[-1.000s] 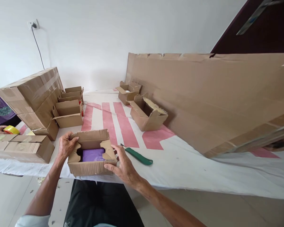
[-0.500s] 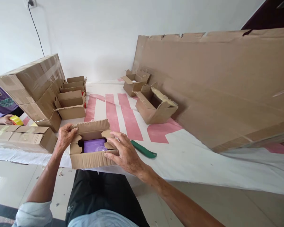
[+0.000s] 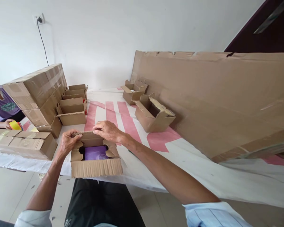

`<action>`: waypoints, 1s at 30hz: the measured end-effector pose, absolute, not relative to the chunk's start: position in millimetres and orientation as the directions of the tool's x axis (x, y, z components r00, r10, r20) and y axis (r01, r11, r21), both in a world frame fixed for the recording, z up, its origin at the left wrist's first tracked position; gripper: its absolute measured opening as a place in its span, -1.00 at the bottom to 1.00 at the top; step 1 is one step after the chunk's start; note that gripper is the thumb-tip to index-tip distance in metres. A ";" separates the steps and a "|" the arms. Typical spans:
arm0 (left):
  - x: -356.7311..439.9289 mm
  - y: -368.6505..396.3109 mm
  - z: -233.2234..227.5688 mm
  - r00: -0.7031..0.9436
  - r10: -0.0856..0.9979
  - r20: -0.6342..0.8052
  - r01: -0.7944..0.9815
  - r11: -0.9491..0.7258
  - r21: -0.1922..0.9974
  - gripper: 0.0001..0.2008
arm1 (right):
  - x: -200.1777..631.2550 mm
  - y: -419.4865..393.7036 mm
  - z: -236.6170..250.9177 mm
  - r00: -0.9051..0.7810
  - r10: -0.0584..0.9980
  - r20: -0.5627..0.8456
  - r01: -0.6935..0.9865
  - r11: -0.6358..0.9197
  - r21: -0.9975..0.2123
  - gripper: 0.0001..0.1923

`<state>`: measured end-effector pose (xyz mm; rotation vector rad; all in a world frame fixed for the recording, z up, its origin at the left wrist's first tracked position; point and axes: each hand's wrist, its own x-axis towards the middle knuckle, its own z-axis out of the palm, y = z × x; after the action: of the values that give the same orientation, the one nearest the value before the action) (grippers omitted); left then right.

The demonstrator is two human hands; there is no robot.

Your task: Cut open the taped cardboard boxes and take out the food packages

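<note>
The box [image 3: 97, 168] is sitting at the table's [image 3: 191, 171] near edge, its long axis running left to right, its body lying on the near side of the fingers. The left hand [image 3: 71, 141] is pinching the left end of the far flap [image 3: 86, 135]; the right hand [image 3: 107, 130] is gripping that edge farther right — neither is nearer. A purple pack [image 3: 94, 153] is lying inside, the right end flap [image 3: 112, 150] partly covering it. The right forearm is mostly hiding a green tool [image 3: 132, 153]. Taped boxes [image 3: 44, 146] are standing left, open boxes [image 3: 153, 118] beyond.
</note>
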<state>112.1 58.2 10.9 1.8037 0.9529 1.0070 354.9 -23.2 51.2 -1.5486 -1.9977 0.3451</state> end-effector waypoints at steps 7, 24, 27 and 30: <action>114.9 58.8 11.9 0.369 0.895 0.250 0.239 -0.351 0.905 -0.71 | 352.4 -23.3 33.1 -0.170 0.884 0.436 0.809 0.378 -0.450 -0.78; 117.7 55.4 12.1 0.301 0.922 0.244 0.306 -0.336 0.891 -0.69 | 350.2 -7.6 32.2 -0.066 0.926 0.372 0.670 0.317 -0.671 -0.83; 115.6 56.5 10.9 0.337 0.904 0.262 0.293 -0.366 0.883 -0.70 | 352.8 -5.0 35.7 -0.085 0.940 0.329 0.692 0.293 -0.659 -0.85; 114.0 57.9 10.5 0.379 0.875 0.300 0.275 -0.416 0.867 -0.73 | 357.8 -1.2 40.6 -0.147 0.948 0.280 0.744 0.293 -0.600 -0.88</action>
<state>114.0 57.9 10.5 1.8952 0.9935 1.0225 357.8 -1.2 40.6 -1.5069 -1.9494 0.4275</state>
